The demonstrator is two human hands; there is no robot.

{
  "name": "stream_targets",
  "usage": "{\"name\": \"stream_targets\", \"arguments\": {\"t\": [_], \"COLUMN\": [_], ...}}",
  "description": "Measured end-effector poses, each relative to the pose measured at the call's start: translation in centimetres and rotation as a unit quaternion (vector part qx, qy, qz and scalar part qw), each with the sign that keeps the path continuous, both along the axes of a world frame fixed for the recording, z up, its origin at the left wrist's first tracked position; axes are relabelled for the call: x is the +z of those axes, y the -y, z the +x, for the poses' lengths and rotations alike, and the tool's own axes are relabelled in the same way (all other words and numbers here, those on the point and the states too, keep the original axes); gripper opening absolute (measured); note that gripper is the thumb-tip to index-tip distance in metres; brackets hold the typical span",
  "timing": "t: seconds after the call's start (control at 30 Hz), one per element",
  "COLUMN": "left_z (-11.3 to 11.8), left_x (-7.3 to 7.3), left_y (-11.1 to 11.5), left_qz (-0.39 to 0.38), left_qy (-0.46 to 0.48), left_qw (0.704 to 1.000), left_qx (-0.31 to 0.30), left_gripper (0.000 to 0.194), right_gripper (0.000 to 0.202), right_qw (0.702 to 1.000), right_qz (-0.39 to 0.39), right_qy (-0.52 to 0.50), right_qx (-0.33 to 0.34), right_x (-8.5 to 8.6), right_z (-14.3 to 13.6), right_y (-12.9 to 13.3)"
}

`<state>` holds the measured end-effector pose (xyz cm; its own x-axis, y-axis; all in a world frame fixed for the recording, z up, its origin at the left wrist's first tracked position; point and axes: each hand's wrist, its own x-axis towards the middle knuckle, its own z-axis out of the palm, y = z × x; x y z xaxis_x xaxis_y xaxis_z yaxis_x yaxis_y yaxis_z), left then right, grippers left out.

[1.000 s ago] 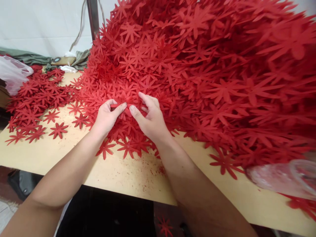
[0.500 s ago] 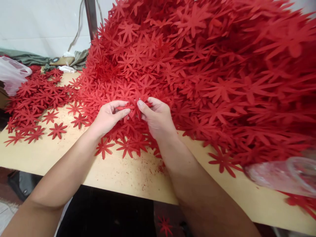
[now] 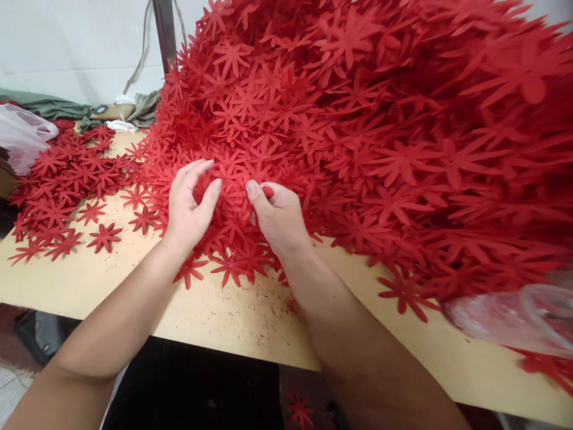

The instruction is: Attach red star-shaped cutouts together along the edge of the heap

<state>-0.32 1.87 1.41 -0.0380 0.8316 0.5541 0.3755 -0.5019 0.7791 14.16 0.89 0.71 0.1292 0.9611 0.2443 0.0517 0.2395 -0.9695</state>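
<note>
A big heap of red flower-shaped cutouts (image 3: 358,107) with long narrow petals fills the middle and right of the table. Over its front edge is my left hand (image 3: 190,200), fingers curved and thumb apart, with nothing between them. My right hand (image 3: 277,212) is closed beside it, thumb pressed to the fingers, pinching a red flower cutout (image 3: 267,192). Only bits of that cutout show; the fingers hide most of it, and it blends with the red heap behind.
A smaller pile of darker red cutouts (image 3: 80,173) lies at the left, near a white plastic bag (image 3: 27,137). A clear plastic container (image 3: 505,316) sits at the right edge. Red crumbs dot the pale tabletop (image 3: 215,316). One cutout (image 3: 299,411) lies below the table edge.
My left hand has let go of the red cutout, opened and drawn a little to the left. The right hand keeps its pinch, turned slightly and hardly moved.
</note>
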Motion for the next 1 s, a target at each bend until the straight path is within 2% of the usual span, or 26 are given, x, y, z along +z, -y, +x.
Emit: {"name": "stream_targets", "arguments": {"t": [0.1, 0.23, 0.33, 0.43, 0.6, 0.7, 0.8, 0.9, 1.0], "left_z": [0.7, 1.4, 1.5, 1.2, 1.3, 1.4, 1.2, 0.8, 0.6], "left_x": [0.6, 0.5, 0.3, 0.4, 0.8, 0.7, 0.4, 0.4, 0.7], "left_y": [1.0, 1.3, 0.8, 0.6, 1.0, 0.9, 0.2, -0.4, -0.5], "left_qz": [-0.019, -0.097, -0.144, -0.18, -0.224, -0.233, -0.232, -0.222, -0.222], "left_qy": [0.006, 0.046, 0.113, 0.183, 0.252, 0.243, 0.255, 0.281, 0.285], "left_qw": [0.998, 0.987, 0.974, 0.955, 0.928, 0.929, 0.933, 0.932, 0.931], "left_qx": [-0.064, -0.119, -0.135, -0.146, -0.16, -0.152, -0.105, -0.061, -0.052], "left_gripper": [0.026, 0.017, 0.009, 0.006, 0.007, 0.013, 0.015, 0.015, 0.018], "right_gripper": [0.06, 0.057, 0.054, 0.048, 0.035, 0.03, 0.026, 0.021, 0.019], "right_qw": [1.0, 0.997, 0.991, 0.988, 0.988, 0.989, 0.987, 0.991, 0.992], "right_qz": [-0.004, -0.013, -0.012, -0.018, 0.0, 0.001, -0.014, -0.015, -0.032], "right_qy": [0.003, -0.05, -0.085, -0.07, -0.037, -0.022, -0.029, -0.02, -0.037], "right_qx": [0.01, 0.059, 0.106, 0.137, 0.147, 0.146, 0.157, 0.132, 0.117], "right_x": [-0.1, -0.3, -0.3, -0.4, -1.1, -1.3, -1.0, -0.7, -0.6], "right_z": [-0.4, -0.8, -1.0, -1.0, -0.9, -1.0, -1.0, -0.8, -0.5], "right_y": [0.2, 0.1, 0.1, 0.3, 0.1, -0.1, 0.0, 0.1, 0.0]}}
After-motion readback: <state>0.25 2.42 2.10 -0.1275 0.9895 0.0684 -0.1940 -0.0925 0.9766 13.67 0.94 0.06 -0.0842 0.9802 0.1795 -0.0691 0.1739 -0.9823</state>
